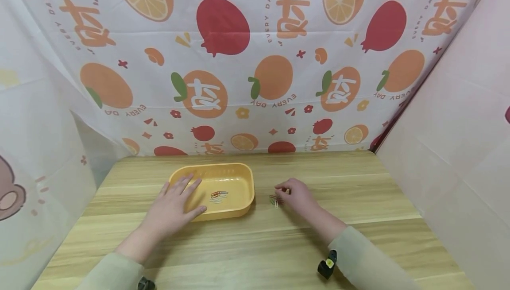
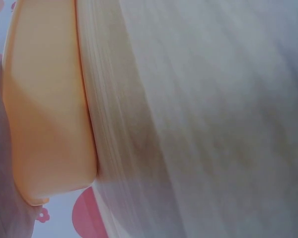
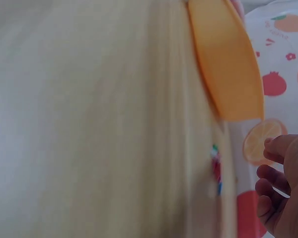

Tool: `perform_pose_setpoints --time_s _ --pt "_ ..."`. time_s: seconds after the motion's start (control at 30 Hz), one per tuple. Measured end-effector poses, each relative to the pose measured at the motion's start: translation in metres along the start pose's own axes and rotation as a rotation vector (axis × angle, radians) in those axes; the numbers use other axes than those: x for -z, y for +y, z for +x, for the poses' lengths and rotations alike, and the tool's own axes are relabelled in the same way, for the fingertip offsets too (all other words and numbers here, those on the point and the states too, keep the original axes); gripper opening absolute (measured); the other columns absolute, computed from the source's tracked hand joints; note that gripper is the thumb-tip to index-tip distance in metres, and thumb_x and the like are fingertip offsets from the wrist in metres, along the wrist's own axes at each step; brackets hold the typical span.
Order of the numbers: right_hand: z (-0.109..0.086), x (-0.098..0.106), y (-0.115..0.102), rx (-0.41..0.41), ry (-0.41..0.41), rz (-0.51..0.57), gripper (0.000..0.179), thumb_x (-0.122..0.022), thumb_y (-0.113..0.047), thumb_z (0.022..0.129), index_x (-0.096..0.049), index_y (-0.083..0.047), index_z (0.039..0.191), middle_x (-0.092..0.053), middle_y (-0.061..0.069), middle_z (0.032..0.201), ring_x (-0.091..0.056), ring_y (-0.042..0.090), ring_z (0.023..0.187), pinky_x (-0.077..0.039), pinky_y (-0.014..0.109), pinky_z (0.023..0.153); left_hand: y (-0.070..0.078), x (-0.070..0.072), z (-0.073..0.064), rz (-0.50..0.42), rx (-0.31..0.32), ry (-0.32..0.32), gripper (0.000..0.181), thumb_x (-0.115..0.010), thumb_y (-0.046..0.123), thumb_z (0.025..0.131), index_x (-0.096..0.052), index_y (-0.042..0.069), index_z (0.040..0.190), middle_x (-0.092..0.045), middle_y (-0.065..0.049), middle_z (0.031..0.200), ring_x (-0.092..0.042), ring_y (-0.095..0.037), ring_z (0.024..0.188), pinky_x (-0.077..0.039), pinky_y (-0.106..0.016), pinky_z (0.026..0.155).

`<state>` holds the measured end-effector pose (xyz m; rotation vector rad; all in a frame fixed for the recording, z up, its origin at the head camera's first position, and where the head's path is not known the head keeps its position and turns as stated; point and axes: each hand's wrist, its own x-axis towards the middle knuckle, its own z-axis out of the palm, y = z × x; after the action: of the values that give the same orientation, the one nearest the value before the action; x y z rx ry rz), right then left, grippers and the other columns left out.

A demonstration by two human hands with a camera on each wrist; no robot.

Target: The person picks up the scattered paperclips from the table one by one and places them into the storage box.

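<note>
A yellow tray (image 1: 243, 212) stands on the table with several small paper clips (image 1: 217, 196) lying inside it. My left hand (image 1: 171, 208) rests over the tray's left end, its fingers spread and reaching across the rim. Right of the tray lies a small group of coloured paper clips (image 1: 275, 201), blurred in the right wrist view. Just above this group is my right hand (image 1: 296, 197), its fingers bent and its thumb close to the index finger. Whether a paper clip sits between those fingertips cannot be made out.
The wooden table (image 1: 247, 250) runs back to a fruit-print cloth (image 1: 235, 90). Pale cloth also hangs at the left and right sides. A black strap with a yellow piece (image 1: 328, 263) is worn at my right sleeve.
</note>
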<state>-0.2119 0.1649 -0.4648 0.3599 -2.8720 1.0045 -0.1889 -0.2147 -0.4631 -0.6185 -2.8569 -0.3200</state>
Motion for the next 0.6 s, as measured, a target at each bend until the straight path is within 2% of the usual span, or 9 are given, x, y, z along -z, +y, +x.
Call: perform_pose_setpoints --time_s 0.13,0.3,0.43,0.6 --pt "-0.009 0.002 0.013 -0.032 0.002 -0.011 0.018 -0.071 -0.026 0.093 -0.078 -0.015 0.106 -0.063 -0.009 0.089 -0.053 0.008 0.073 -0.047 0.026 0.061 0.0 0.0 0.0 0.006 -0.011 0.021 0.087 -0.05 0.073 0.089 -0.036 0.016 0.154 -0.03 -0.015 0.159 -0.026 -0.039 0.146 -0.008 -0.063 0.117" --pt "-0.014 0.003 0.02 -0.003 0.014 -0.047 0.018 -0.071 -0.027 0.093 -0.078 -0.015 0.105 -0.064 -0.009 0.089 -0.054 0.007 0.073 -0.047 0.025 0.061 0.0 0.0 0.0 0.002 -0.011 0.034 0.087 -0.053 0.071 0.089 -0.038 0.016 0.154 -0.032 -0.015 0.159 -0.027 -0.038 0.145 -0.008 -0.062 0.118" --pt "-0.013 0.003 0.022 0.008 0.013 -0.064 0.018 -0.072 -0.027 0.092 -0.078 -0.015 0.104 -0.065 -0.01 0.089 -0.054 0.006 0.073 -0.047 0.024 0.061 -0.001 0.001 0.0 0.007 -0.001 0.017 0.087 -0.051 0.073 0.089 -0.037 0.017 0.154 -0.031 -0.014 0.16 -0.025 -0.037 0.146 -0.008 -0.062 0.118" --pt "-0.011 0.002 0.026 -0.008 -0.012 -0.076 0.014 -0.072 -0.027 0.092 -0.079 -0.019 0.102 -0.064 -0.011 0.088 -0.054 0.006 0.072 -0.048 0.026 0.061 -0.001 0.001 0.0 0.003 0.005 -0.007 0.085 -0.057 0.067 0.09 -0.034 0.017 0.155 -0.029 -0.014 0.16 -0.024 -0.037 0.147 -0.009 -0.063 0.117"
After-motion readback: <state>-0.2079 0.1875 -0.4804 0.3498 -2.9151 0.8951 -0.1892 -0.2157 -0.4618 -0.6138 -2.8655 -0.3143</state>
